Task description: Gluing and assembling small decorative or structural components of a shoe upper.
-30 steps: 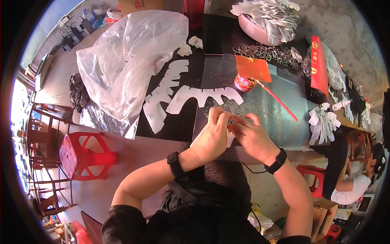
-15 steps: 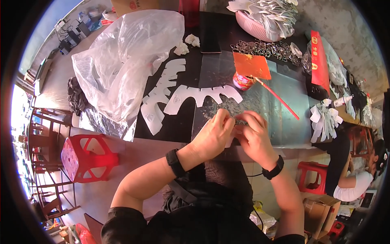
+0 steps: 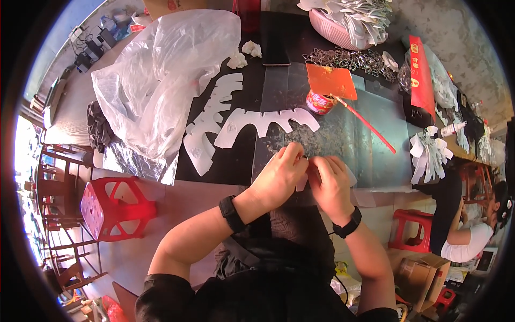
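My left hand (image 3: 280,176) and my right hand (image 3: 330,185) meet over the front edge of the table, both with fingers closed in a pinch. A small pale strip (image 3: 301,183) sticks out below the fingertips between them. Something small and dark shows at the left fingertips, too small to make out. Just beyond the hands lies a white curved strip with notched tabs (image 3: 263,122). Another white notched strip (image 3: 203,142) is to its left. A red patterned can (image 3: 320,102) stands farther off, with an orange card (image 3: 331,81) over it and a red stick (image 3: 370,129) leaning out.
A clear plastic bag (image 3: 161,80) covers the table's left side. At the back are a pink basket (image 3: 332,33) of white pieces and a heap of metal rings (image 3: 348,61). A bundle of white strips (image 3: 429,155) sits at right, near a seated person (image 3: 466,244). Red stools (image 3: 115,209) flank me.
My right hand has turned and lowered slightly, its fingers now curled closer together beside the left. The left hand stays nearly in place. The view has shifted a little.
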Motion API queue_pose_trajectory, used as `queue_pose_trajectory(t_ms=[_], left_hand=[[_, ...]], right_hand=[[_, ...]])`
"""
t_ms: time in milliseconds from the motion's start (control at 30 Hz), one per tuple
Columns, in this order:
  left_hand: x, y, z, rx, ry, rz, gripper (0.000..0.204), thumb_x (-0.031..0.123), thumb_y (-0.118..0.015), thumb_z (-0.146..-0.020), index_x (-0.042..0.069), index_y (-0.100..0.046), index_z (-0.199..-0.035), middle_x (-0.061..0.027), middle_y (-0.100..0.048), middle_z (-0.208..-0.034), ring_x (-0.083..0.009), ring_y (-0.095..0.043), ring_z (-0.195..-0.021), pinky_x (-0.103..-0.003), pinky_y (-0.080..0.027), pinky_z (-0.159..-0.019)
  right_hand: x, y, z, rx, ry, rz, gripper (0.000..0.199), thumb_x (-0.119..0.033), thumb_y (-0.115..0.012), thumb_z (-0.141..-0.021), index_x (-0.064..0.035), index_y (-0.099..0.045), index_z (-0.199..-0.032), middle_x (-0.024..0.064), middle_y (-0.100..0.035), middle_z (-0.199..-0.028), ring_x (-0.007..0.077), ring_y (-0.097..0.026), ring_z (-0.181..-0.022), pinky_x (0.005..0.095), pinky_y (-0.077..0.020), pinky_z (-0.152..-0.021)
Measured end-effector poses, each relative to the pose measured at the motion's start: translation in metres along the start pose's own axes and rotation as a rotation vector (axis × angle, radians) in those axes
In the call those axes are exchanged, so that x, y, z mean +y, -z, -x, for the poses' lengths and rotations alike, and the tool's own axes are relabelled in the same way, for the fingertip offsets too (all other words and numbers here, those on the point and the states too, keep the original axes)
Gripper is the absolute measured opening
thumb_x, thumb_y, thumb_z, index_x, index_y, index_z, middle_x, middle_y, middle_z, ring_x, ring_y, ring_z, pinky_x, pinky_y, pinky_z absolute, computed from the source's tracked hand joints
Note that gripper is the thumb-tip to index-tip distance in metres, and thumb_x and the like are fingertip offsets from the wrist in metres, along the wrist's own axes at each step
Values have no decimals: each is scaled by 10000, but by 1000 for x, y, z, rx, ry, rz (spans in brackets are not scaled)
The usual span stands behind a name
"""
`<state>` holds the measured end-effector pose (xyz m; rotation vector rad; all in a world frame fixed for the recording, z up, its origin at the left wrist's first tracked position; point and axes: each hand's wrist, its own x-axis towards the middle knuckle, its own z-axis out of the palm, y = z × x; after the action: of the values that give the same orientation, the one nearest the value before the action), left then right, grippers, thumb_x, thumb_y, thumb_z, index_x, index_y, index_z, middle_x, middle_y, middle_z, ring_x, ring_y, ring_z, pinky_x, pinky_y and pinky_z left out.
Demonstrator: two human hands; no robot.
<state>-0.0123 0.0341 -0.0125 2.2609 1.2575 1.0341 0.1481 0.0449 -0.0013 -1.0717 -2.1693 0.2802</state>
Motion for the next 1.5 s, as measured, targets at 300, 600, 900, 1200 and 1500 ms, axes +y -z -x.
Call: queue_pose_trajectory(t_ms=[300, 600, 900, 1200, 1500], left_hand=[[-1, 4, -3, 39, -57, 37, 199, -81, -564, -725, -38, -561, -919, -142, -497, -1001, -320, -565, -892, -374, -500, -764], [0, -2, -2, 90, -7, 22, 170, -70, -584, -723, -37, -570, -889, -145, -515, -977, -321, -571, -867, -372, -504, -758], [4, -2, -2, 78, -85, -137, 177, -38, -612, -722, -34, -547, -886, -149, -505, -975, -313, -560, -889, -366, -505, -770], [-2, -1, -1, 96, -81, -66, 163, -50, -600, -723, -43, -553, -879, -148, -513, -971, -308, -565, -885, -357, -505, -774], [0, -1, -1, 108, -58, -2, 166, -73, -570, -722, -39, -559, -884, -141, -520, -977, -315, -572, -872, -361, -507, -745]], right_hand=[[4, -7, 2, 76, -72, -87, 175, 80, -624, -748, -11, -624, -898, 114, -631, -838, 308, -597, -792, 384, -480, -690], [6, -8, 7, 72, -84, -104, 191, 57, -630, -740, -40, -648, -904, 77, -624, -845, 285, -579, -815, 391, -461, -725], [3, -8, 8, 81, -26, -53, 219, 70, -631, -710, -36, -654, -900, 85, -617, -856, 291, -580, -813, 385, -471, -715], [1, -7, 8, 70, -75, -83, 210, 51, -636, -717, -55, -656, -896, 61, -609, -854, 278, -569, -825, 386, -452, -731], [-1, -8, 6, 76, -126, -103, 161, 58, -636, -723, -55, -632, -839, 62, -612, -841, 277, -569, -816, 384, -446, -729]])
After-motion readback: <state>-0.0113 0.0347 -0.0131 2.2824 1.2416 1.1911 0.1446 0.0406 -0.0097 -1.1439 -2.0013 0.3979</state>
